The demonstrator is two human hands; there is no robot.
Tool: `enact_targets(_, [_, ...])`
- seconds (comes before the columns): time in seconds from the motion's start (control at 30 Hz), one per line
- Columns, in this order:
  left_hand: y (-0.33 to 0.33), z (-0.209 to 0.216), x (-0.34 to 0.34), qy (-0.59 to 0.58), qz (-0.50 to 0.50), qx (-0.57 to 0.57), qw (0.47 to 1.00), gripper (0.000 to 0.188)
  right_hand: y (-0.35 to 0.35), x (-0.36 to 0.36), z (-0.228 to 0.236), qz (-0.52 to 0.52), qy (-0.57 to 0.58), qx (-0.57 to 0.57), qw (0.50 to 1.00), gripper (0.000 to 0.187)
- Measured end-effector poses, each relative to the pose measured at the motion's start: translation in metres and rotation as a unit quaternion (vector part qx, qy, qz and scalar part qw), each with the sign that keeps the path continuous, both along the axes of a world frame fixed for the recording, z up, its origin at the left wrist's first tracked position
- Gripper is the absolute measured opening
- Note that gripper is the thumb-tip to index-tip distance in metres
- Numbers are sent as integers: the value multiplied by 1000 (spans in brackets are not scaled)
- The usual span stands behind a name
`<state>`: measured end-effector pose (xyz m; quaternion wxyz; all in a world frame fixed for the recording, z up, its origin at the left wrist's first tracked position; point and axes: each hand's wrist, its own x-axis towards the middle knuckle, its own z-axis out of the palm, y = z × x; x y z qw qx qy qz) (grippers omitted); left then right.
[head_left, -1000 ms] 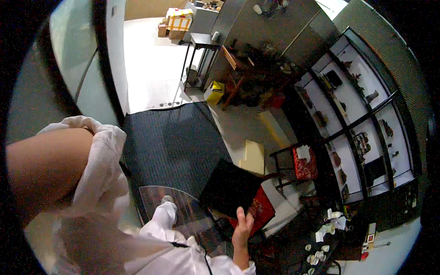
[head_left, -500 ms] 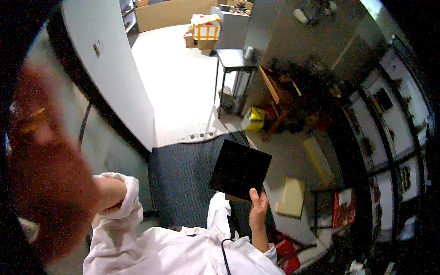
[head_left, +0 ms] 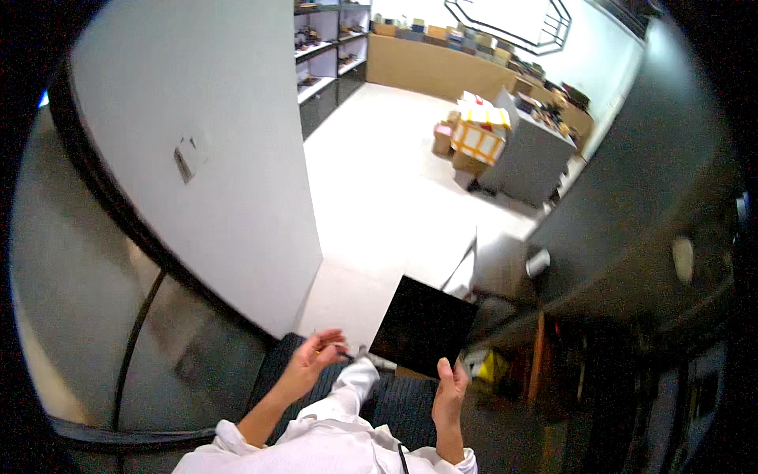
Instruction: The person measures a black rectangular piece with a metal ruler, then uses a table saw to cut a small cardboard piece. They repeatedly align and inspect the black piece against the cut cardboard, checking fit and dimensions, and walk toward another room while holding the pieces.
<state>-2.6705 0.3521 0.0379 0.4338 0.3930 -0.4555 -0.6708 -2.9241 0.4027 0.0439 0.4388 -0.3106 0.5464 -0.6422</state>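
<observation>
My right hand grips the lower right corner of a flat, square, black box-like thing, its thumb on top and the other fingers hidden beneath. A brownish side shows along its near edge. To the left of it, my left hand is raised over the dark ribbed mat, fingers loosely bent and apart, not touching the black thing. A small dark bit shows by its fingertips; I cannot make out whether that belongs to the hand or to what lies behind.
On the left stands a white wall with a switch plate. Beyond the doorway, a taped white carton stands beside a grey counter. Shelves line the far left. To the right are a dark small table and a yellow package.
My left arm, raised and blurred close at the left, has come down in front of me. The doorway is nearer and the view has turned right. My right hand keeps its hold.
</observation>
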Motion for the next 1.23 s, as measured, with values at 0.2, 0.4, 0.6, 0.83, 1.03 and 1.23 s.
enact_targets(0.2, [-197,17,-85,-1,-40,37,999,53,-186,-29,8,141,6,-38,989,28])
enact_targets(0.4, [-386,30,-132,71,-30,52,996,53,-371,-70,27,161,80,-43,983,30])
enact_targets(0.6, [-543,35,-148,100,94,156,978,33,-561,-90,24,251,133,-90,954,31])
enact_targets(0.83, [-705,47,-107,151,260,90,950,23,-788,-50,60,386,165,-167,892,36])
enact_targets(1.03, [-831,32,-39,218,380,56,897,27,-996,8,144,231,301,-427,821,51])
enact_targets(1.23, [-968,24,61,244,422,38,872,32,-1144,80,246,363,34,-646,671,79])
